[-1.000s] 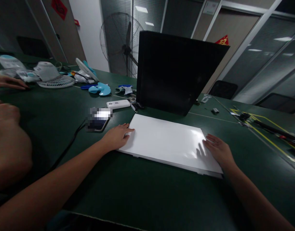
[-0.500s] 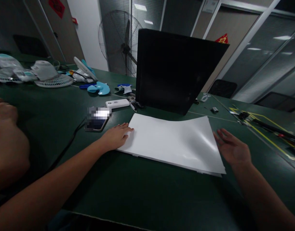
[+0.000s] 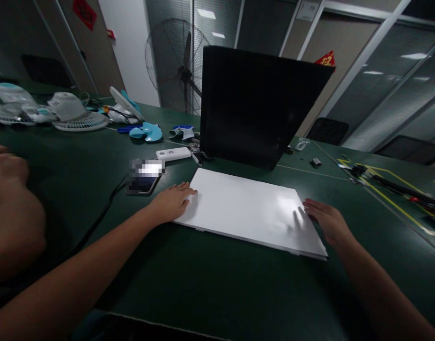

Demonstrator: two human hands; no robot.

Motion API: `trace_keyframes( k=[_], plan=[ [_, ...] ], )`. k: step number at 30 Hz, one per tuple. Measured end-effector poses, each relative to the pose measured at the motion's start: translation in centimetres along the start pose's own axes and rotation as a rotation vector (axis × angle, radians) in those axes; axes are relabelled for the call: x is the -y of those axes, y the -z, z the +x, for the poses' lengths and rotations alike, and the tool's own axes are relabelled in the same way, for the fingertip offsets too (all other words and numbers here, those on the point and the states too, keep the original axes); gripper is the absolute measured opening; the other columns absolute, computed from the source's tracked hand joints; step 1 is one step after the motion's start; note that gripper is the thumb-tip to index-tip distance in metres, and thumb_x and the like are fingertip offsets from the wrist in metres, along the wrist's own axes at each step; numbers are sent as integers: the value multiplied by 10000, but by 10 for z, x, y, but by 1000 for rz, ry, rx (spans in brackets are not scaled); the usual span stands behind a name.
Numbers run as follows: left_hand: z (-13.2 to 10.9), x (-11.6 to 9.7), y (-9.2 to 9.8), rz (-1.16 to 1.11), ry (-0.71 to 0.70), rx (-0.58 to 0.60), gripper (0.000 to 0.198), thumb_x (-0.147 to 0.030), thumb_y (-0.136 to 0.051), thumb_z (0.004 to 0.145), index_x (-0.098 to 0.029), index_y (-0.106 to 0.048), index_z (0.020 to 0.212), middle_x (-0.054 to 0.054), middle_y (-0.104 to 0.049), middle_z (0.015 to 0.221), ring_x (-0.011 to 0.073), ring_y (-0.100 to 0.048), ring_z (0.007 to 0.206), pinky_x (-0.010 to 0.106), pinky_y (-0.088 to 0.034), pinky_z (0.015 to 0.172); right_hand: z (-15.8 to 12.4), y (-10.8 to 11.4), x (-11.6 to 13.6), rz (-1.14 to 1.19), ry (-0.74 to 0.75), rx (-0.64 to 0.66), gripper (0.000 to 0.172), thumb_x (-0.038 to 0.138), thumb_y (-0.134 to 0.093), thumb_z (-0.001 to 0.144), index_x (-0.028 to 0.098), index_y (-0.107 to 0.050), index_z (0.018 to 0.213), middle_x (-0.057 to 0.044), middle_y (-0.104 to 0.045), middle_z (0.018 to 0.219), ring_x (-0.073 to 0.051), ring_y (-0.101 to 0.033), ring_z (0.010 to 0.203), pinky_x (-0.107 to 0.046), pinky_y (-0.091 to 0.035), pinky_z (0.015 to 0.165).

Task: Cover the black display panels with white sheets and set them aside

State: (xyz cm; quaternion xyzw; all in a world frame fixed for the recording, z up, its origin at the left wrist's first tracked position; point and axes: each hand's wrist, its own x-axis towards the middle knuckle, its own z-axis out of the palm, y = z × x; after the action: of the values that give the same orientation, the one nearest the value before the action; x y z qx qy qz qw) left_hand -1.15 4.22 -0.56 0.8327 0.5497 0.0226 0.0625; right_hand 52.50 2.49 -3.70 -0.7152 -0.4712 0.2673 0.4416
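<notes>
A glossy white sheet [image 3: 246,210] lies flat on the dark green table [image 3: 210,284], in front of a black upright panel [image 3: 256,106]. My left hand [image 3: 171,201] rests open on the sheet's left edge, fingers stretched flat. My right hand [image 3: 327,220] lies open at the sheet's right edge, fingertips touching it. Neither hand holds anything.
A phone [image 3: 143,177] and a white oblong device [image 3: 174,153] lie left of the sheet, with a black cable [image 3: 100,213] nearby. Small fan parts [image 3: 78,116] and blue blades [image 3: 146,131] sit at the back left. Another person's arm [image 3: 11,203] is at the left. Yellow tape and tools [image 3: 398,187] are at the right.
Half a second ago the sheet's right side was lifted and curved, with my right hand off it. The sheet now lies flat and my right hand rests on its edge again.
</notes>
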Motion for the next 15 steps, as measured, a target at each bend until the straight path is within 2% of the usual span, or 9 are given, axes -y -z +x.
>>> trace_keyframes(
  k=[3,7,11,15],
  plan=[
    [1,0,-2,-10,-9,-15,566,-257,-410,1003,-187,-558,1545,127,-430,1700,299,-394,1579,500,-332,1289,4,11,3,256,-118,19,390,364,-716,745,264,-703,1122,-141,-723,1339,-331,-721,1201,-512,-601,1057],
    [1,0,-3,-4,-12,-24,568,-246,-417,986,-194,-569,1531,115,-436,1697,314,-414,1567,522,-344,1283,7,25,8,433,-209,20,414,290,-648,737,270,-702,1148,-127,-731,1248,-313,-746,1110,-514,-652,954],
    [1,-1,-1,12,-6,-9,575,-251,-390,998,-201,-543,1551,118,-432,1700,312,-410,1570,534,-357,1272,1,23,20,626,-220,-36,453,197,-632,706,255,-718,1147,-94,-720,1124,-241,-734,1083,-430,-603,1068],
    [0,-1,0,16,-3,-9,573,-256,-380,1006,-187,-533,1554,130,-466,1679,317,-426,1560,516,-373,1264,-9,14,33,725,-135,-114,688,73,-629,627,200,-685,1301,-90,-718,1183,-195,-712,1160,-315,-530,1142]
  ],
)
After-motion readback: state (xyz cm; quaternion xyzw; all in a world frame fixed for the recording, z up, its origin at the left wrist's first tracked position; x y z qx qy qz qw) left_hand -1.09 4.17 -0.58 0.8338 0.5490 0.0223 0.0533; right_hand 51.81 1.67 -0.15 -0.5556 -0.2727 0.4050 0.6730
